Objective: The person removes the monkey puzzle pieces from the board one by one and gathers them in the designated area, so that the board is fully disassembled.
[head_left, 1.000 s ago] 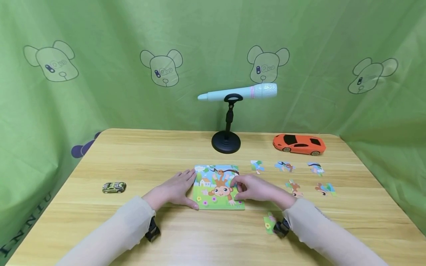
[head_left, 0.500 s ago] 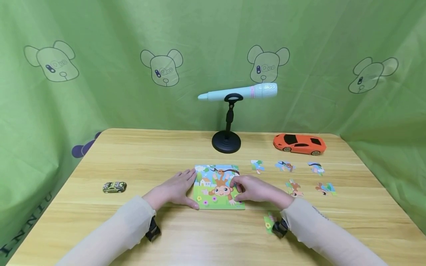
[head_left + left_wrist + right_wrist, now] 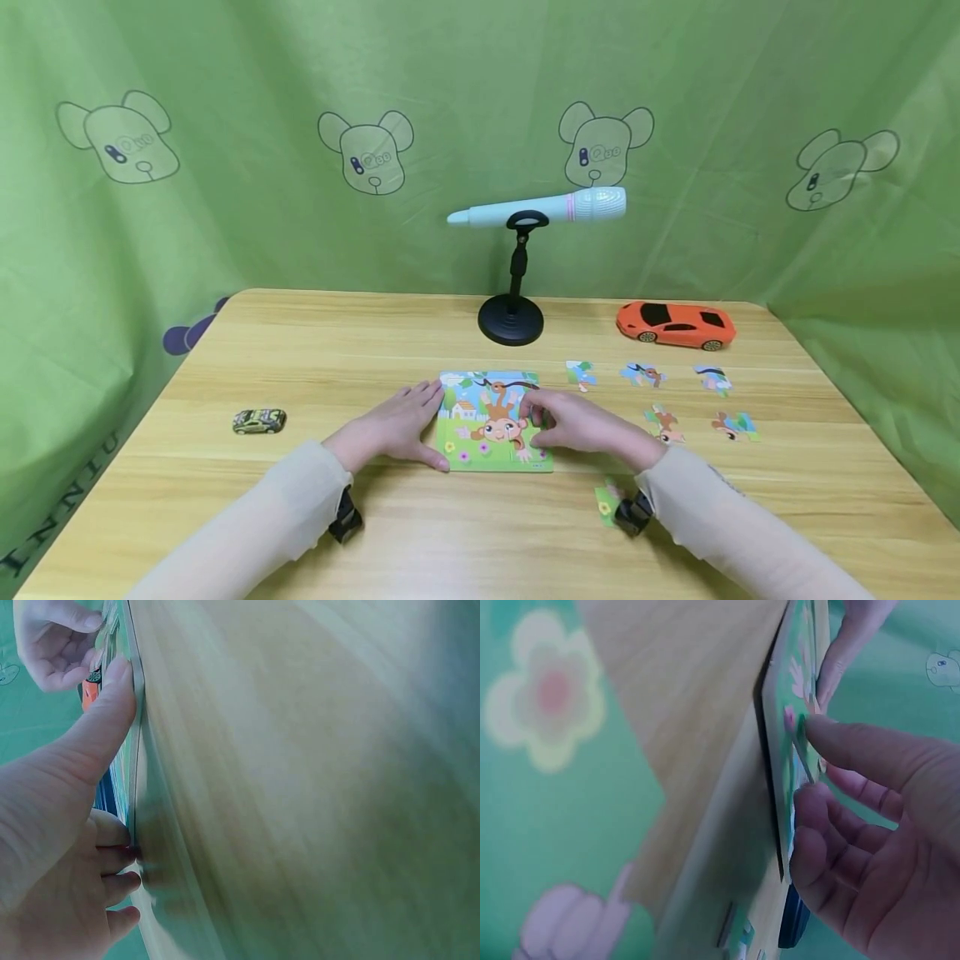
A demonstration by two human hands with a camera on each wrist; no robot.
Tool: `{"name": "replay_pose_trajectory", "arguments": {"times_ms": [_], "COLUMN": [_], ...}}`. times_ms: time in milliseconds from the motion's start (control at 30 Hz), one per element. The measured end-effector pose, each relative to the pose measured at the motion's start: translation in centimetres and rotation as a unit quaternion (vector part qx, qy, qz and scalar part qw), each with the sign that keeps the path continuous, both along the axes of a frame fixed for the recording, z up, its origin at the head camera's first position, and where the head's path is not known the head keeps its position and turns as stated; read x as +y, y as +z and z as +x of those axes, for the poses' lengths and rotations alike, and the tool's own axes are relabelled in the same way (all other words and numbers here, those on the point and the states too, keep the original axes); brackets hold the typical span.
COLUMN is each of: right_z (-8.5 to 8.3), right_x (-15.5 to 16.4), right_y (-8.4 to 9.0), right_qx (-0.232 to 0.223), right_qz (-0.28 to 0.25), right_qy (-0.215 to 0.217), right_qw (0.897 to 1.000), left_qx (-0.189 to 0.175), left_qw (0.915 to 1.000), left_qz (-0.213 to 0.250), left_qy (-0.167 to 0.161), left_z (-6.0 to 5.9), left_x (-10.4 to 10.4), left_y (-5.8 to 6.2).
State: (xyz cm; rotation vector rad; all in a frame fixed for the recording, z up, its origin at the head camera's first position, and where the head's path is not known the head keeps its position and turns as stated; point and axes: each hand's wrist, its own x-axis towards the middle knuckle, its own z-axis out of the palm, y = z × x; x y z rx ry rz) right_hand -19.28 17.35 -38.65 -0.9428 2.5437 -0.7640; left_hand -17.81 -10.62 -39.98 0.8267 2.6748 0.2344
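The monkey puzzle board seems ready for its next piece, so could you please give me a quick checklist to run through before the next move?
1. Puzzle board lies flat on the table: ok.
2. Left hand steadies the board's left edge, thumb along it: ok.
3. Right hand works at the board's right side, thumb and fingers curled at a piece there: ok.
4. That piece is fully seated: cannot tell, the fingers cover it.
5. Loose pieces lie apart to the right, within easy reach it seems: ok.
6. Orange toy car and microphone stand stand well behind the work: ok.
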Motion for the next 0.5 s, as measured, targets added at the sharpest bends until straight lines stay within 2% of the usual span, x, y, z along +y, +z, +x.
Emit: {"name": "replay_pose_trajectory", "arguments": {"times_ms": [167,500], "right_z": [-0.15,-0.26], "right_x": [0.39,0.86], "right_y": [0.22,0.24], "right_qx": [-0.027,-0.054], "right_qz": [-0.044,-0.076], "right_qy": [0.0,-0.005], "right_qw": [0.999,0.996], "left_qx": [-0.001,-0.002], "left_qw": [1.0,1.0], "left_qz": [-0.001,0.0], "left_qy": [0.0,0.0], "left_z": [-0.05,-0.1], "left_x": [0.0,-0.01], "left_y": [0.02,0.0]}}
